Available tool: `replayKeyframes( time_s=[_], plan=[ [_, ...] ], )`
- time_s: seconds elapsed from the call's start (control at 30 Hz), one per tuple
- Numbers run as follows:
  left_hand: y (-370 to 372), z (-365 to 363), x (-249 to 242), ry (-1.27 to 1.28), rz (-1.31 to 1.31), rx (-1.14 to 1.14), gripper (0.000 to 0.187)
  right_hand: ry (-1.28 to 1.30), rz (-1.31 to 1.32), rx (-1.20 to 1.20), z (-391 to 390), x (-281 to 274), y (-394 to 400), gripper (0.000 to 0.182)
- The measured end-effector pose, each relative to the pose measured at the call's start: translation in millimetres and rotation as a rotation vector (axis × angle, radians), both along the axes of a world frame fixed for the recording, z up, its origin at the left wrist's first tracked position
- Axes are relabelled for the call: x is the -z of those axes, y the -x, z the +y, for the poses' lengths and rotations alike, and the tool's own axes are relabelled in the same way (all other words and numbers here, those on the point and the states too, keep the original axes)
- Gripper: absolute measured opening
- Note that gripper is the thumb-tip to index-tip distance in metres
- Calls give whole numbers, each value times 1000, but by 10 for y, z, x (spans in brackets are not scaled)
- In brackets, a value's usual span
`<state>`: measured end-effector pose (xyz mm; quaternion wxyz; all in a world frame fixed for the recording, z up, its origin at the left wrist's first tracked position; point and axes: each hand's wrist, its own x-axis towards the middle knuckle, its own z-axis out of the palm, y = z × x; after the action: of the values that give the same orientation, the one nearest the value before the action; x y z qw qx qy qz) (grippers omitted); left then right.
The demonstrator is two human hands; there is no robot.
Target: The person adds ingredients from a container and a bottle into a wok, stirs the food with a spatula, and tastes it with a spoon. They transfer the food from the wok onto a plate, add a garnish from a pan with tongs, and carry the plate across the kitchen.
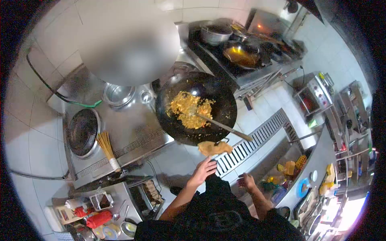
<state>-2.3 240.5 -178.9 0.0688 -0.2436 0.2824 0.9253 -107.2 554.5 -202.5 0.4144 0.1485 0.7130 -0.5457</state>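
Observation:
A large black wok [167, 122] holds a heap of yellow, crumbly food like fried rice [187, 102]. A long-handled utensil [225, 127] leans in it, its head buried in the food and its handle over the near right rim. A folded tan cloth [214, 148] lies at the wok's near edge, by the handle. Just below the cloth, apart from it, my left hand [205, 170] is in front of my dark clothing with fingers stretched out and nothing in them. My right hand [246, 181] hangs at my right, fingers loosely apart, with nothing visible in it.
A steel stove counter [132, 128] on the left carries a metal pot [118, 95], a bamboo brush [106, 148] and a round black pan [83, 132]. Behind on the right stands another stove with a pan of oil [241, 56]. A floor grate [257, 136] runs to the right.

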Motion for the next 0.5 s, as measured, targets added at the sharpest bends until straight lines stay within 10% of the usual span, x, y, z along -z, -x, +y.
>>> replayKeyframes(
  time_s=[0.23, 0.5],
  plan=[
    [989, 332, -100, -173, -219, -508, 62, 131, 22, 43, 223, 79, 1242, 59],
    [411, 219, -255, -276, -221, -260, 64, 89, 27, -211, 109, 455, 2195, 55]
  ],
)
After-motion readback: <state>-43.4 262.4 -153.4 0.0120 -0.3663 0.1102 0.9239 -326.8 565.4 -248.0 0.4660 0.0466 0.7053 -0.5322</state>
